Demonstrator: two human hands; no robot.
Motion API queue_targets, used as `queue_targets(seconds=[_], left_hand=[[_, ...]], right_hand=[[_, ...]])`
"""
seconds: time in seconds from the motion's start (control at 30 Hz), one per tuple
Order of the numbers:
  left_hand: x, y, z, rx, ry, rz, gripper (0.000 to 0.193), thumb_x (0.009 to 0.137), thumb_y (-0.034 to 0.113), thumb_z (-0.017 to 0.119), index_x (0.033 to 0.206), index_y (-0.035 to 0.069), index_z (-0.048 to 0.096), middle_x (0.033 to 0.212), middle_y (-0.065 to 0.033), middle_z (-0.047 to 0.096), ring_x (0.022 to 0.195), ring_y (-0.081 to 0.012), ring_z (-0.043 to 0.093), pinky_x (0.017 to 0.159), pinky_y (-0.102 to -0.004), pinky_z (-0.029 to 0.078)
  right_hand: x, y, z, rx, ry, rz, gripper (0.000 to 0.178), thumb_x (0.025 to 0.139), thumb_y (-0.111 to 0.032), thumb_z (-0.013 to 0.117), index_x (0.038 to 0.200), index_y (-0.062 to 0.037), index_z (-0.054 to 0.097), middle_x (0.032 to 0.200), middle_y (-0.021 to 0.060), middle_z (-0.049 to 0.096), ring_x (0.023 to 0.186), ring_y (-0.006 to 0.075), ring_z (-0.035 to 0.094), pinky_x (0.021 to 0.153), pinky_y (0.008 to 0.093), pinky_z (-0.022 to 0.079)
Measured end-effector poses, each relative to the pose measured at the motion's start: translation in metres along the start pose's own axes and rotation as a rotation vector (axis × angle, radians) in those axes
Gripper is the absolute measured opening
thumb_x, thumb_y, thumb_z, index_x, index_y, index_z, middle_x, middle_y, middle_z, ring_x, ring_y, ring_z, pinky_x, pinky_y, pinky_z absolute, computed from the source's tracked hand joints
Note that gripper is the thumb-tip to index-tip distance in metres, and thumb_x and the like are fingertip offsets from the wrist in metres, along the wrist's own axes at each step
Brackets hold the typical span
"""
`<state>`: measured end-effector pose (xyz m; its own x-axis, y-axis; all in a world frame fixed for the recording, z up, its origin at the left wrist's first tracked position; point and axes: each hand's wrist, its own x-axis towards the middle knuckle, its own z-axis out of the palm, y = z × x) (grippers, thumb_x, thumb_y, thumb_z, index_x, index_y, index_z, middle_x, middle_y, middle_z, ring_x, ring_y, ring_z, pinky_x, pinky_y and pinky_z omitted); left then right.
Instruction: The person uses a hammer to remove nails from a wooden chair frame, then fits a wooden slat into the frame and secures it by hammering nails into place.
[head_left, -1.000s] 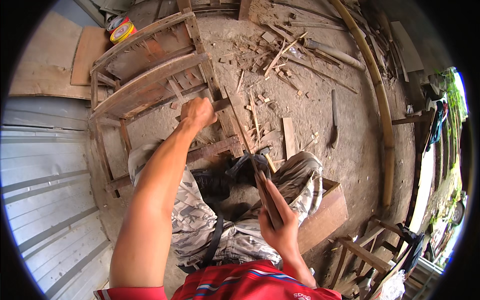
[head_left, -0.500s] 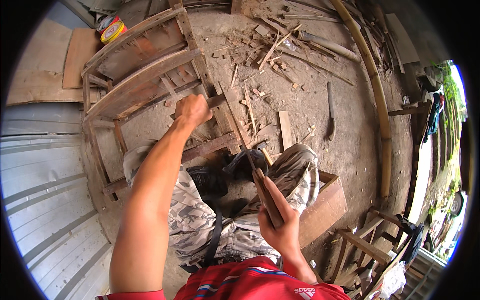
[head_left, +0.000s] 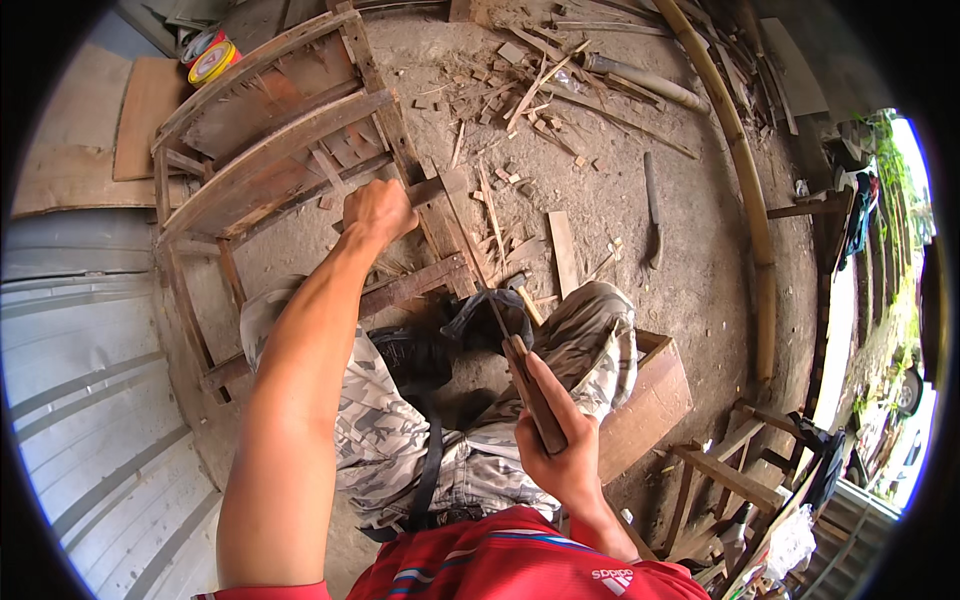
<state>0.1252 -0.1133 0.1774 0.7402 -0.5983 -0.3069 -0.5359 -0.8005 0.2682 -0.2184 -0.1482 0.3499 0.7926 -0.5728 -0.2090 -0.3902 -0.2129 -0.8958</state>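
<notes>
My right hand (head_left: 562, 445) is closed round the wooden handle (head_left: 535, 400) of a handsaw. Its thin blade (head_left: 482, 268) runs forward and left, crossing a short wooden strip (head_left: 432, 188) near the strip's right end. My left hand (head_left: 378, 210) is a fist around that strip, pressing it on the edge of a wooden furniture frame (head_left: 440, 228). How the teeth meet the wood is too small to make out. A hammer (head_left: 524, 296) lies just right of the blade, partly hidden by a dark shoe.
Curved rails (head_left: 300, 140) of the frame stretch to the left. A machete (head_left: 653, 215) and a flat board (head_left: 562, 252) lie on the dirt floor at right, with wood scraps (head_left: 545, 90) further off. A wooden box (head_left: 650, 410) stands beside my right knee; a long pole (head_left: 745, 190) lies beyond.
The whole view has shifted slightly, so the frame and floor appear further left and up. Both grips stay the same, and the saw sits slightly nearer me relative to the strip.
</notes>
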Motion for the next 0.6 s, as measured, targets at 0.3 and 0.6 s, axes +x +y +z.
queue_targets(seconds=[0.3, 0.6], left_hand=[[-0.002, 0.006, -0.011, -0.074, -0.016, 0.078, 0.018, 0.071, 0.01, 0.069, 0.071, -0.008, 0.068, 0.07, -0.0268, 0.067, 0.064, -0.0364, 0.068, 0.058, -0.0461, 0.051], [-0.004, 0.013, -0.024, 0.092, -0.076, 0.063, 0.036, 0.075, 0.026, 0.076, 0.094, -0.003, 0.074, 0.094, -0.0255, 0.072, 0.088, -0.0358, 0.073, 0.075, -0.0456, 0.055]], right_hand=[[0.026, -0.052, -0.028, -0.14, -0.046, -0.035, 0.055, 0.084, 0.001, 0.065, 0.138, -0.0004, 0.055, 0.117, 0.02, 0.071, 0.107, 0.0278, 0.071, 0.09, 0.0317, 0.053], [0.005, 0.027, -0.014, 0.016, 0.036, -0.147, 0.06, 0.087, -0.004, 0.065, 0.145, -0.0073, 0.049, 0.099, 0.0236, 0.071, 0.095, 0.0384, 0.071, 0.078, 0.0351, 0.055]])
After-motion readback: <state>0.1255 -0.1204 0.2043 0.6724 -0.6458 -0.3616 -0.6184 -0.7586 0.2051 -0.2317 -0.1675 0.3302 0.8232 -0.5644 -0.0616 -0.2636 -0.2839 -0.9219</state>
